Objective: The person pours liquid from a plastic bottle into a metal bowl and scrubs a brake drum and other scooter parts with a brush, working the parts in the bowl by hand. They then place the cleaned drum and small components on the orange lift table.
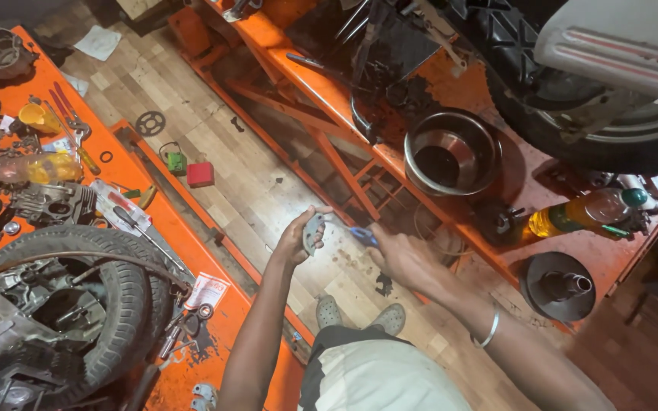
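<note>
Your left hand (pixel 296 242) grips a small grey part (pixel 312 232), while your right hand (pixel 401 255) holds a blue-handled tool (pixel 361 236) just beside it, above the wooden floor (pixel 268 190). To your left an orange table (pixel 154 228) carries a tyre (pixel 108 297); ahead, a metal bowl (pixel 451 152) sits on the orange lift (pixel 329 84).

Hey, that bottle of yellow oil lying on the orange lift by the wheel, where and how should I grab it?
Grip the bottle around its yellow body, coming down from above. It lies on its side on the lift, green cap toward the wheel, so the round flank faces up. Parts crowd both ends, so the middle is probably the clearest hold.
</note>
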